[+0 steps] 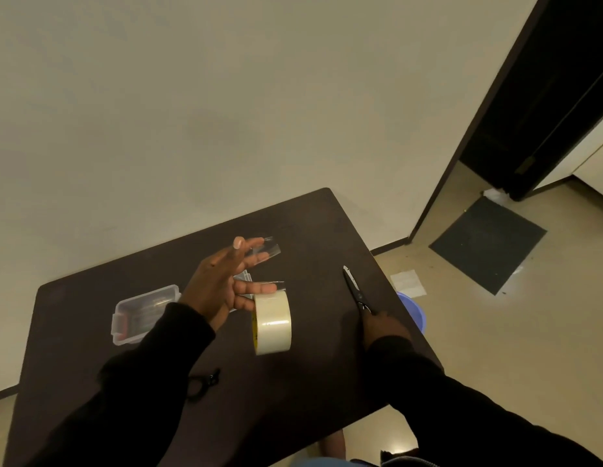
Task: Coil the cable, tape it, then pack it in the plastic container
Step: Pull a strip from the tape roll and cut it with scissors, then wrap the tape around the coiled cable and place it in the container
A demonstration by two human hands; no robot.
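My left hand (222, 284) is raised over the dark table (293, 382) with its fingers spread. A clear strip of tape (268, 252) clings to the upper fingertips. The cream tape roll (272, 323) stands on edge just below the lower fingers, touching them; I cannot tell whether it rests on the table. My right hand (382, 328) grips the handles of black scissors (355, 289), blades pointing away along the table's right side. The coiled black cable (202, 382) lies near the front, under my left sleeve. The open clear plastic container (138, 318) sits at the left.
The container's clear lid (243, 276) lies behind my left hand, mostly hidden. A blue bucket (415, 315) stands on the floor by the table's right edge. A dark mat (488, 244) and a scrap of paper (408, 283) lie on the floor near a dark doorway.
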